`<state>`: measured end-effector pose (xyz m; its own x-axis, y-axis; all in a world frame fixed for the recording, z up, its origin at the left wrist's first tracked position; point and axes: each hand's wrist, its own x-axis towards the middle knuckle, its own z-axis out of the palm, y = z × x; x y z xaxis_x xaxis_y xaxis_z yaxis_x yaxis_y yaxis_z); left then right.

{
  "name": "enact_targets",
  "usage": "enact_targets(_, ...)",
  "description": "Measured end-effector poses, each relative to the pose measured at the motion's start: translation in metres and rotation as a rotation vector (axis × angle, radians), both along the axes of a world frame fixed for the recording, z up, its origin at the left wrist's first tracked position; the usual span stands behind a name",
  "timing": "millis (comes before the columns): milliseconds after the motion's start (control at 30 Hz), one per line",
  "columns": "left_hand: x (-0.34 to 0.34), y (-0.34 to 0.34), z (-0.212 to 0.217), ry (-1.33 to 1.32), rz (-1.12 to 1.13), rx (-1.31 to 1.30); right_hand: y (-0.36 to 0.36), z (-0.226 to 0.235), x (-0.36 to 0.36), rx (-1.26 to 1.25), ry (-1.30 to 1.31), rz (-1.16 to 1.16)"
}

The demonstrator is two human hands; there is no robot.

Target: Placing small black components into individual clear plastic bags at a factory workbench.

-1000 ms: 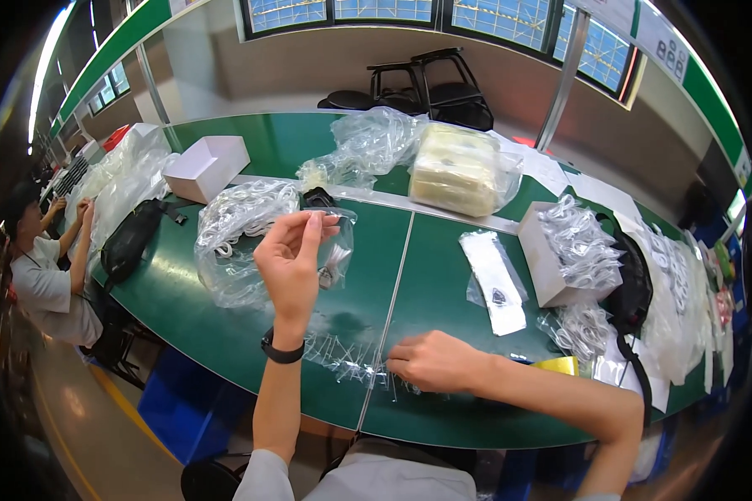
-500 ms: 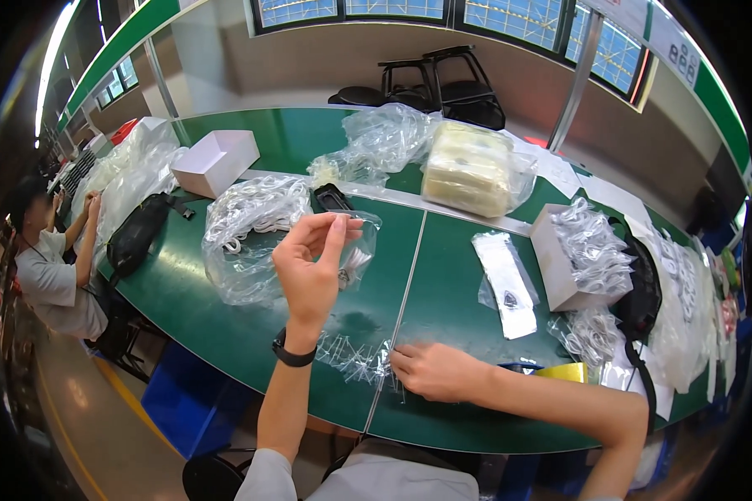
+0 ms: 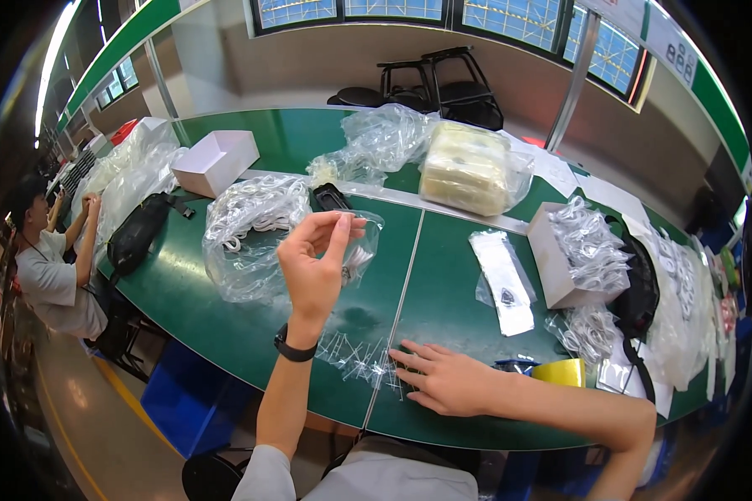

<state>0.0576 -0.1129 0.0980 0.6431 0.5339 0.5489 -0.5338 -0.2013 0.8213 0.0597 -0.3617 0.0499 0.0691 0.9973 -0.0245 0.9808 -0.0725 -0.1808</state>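
My left hand [image 3: 313, 255] is raised over the table, thumb and fingers pinched on the edge of a small clear plastic bag [image 3: 368, 242]. Something pale and shiny sits inside the bag, mostly behind the fingers. My right hand [image 3: 443, 380] lies low over the tabletop with its fingers spread. Its fingertips reach the right end of a loose pile of thin, clear strips or pins [image 3: 351, 359], too fine to make out exactly. Left of my raised hand, a large clear bag [image 3: 255, 209] holds coiled white cords.
On the green table [image 3: 196, 288] are a white open box [image 3: 217, 163], a bagged cream stack [image 3: 466, 171], flat white pouches [image 3: 501, 280], a box of bagged cords [image 3: 551, 263], a yellow tape roll [image 3: 560, 373] and black pouches [image 3: 138, 234]. A co-worker [image 3: 54, 259] sits at left.
My right hand's fingers, bunched together at the pile before, have opened out flat over it. My left hand has barely shifted and still pinches the small bag.
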Motion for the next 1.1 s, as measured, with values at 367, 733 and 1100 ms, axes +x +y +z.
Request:
enact_targets(367,-0.004,-0.008,-0.001,0.049,-0.003,0.044,0.030,0.058,0.055,0.495,0.792,-0.495)
enact_targets(733,-0.002,-0.019,-0.001,0.000,-0.131,0.007,0.071,0.050,0.084,0.815,1.222,-0.349)
enact_targets(1100,-0.003,-0.018,0.000,0.029,-0.206,-0.013,0.065,0.071,0.073,0.978,0.869,-0.519)
